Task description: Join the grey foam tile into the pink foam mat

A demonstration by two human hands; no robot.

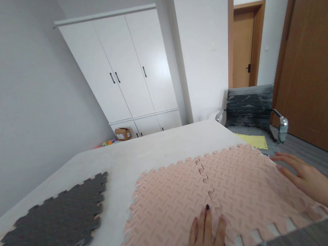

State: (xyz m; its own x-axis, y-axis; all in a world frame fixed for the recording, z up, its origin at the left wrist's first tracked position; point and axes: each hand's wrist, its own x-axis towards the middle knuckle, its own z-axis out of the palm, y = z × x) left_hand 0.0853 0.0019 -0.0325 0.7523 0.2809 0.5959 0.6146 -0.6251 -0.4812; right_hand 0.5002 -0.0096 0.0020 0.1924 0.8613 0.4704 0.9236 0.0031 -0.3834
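Two pink foam mat tiles with toothed edges and a raised dash pattern lie side by side on the white table. Along the seam between the left tile (pixel 167 204) and the right tile (pixel 247 184), dark gaps show that the teeth are not fully pressed together. My left hand (pixel 204 236) rests flat on the left tile near the seam, its fingers spread. At the outer edge of the right tile is my right hand (pixel 301 174), fingers stretched out and apart; its fingertips reach the tile's edge. Neither hand grips anything.
A stack of dark grey foam tiles (pixel 50 226) lies on the table (pixel 156 151) at left. Beyond the right edge stands a black chair (pixel 249 106) with a yellow sheet (pixel 253 141) on its seat. A cardboard box (pixel 123 134) sits by the white wardrobe (pixel 131 66).
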